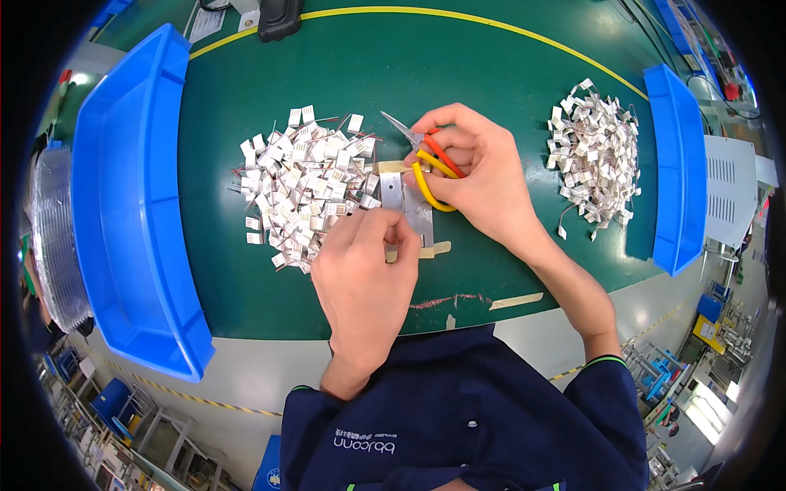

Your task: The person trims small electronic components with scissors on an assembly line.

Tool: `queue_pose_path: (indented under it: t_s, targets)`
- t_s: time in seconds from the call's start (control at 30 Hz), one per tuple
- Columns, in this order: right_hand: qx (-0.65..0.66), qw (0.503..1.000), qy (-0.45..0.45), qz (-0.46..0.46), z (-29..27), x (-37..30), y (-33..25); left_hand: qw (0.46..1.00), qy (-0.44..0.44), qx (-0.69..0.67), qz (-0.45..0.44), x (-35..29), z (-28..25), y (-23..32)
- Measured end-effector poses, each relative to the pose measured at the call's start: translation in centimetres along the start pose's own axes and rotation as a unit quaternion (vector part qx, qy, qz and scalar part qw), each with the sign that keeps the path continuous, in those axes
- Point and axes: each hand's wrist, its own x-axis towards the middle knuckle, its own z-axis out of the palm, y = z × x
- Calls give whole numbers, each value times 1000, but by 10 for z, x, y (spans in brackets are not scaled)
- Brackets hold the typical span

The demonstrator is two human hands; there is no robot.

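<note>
Right hand [481,173] pinching snips [440,153]; left hand [364,260] beside white pieces [307,182], can't tell grip.

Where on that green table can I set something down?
Widest: the green tabletop between the long yellow line and the right hand. Smaller: below the right heap of small white connectors. Crowded: the middle, with the left hand, yellow-and-red-handled snips, silver metal plate and left white connector heap.

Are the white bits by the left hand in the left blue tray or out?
Out: the white bits lie heaped on the green table, apart from the left blue tray.
</note>
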Motion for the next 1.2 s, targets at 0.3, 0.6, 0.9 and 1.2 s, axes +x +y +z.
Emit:
queue_pose_path:
  t_s: [0.3,0.6,0.9,1.2]
  targets:
    - [4,999,-25,-22,-3,4,5,1000,-2,5,2,-10,4,0]
    - [77,963,-220,138,-43,-4,-29,1000,19,2,16,-15,7,-3]
    - [2,923,-298,245,-55,5,-22,1000,18,0,11,-14,7,-3]
    - [-1,926,-289,245,-52,8,-16,1000,20,-8,12,-15,8,-4]
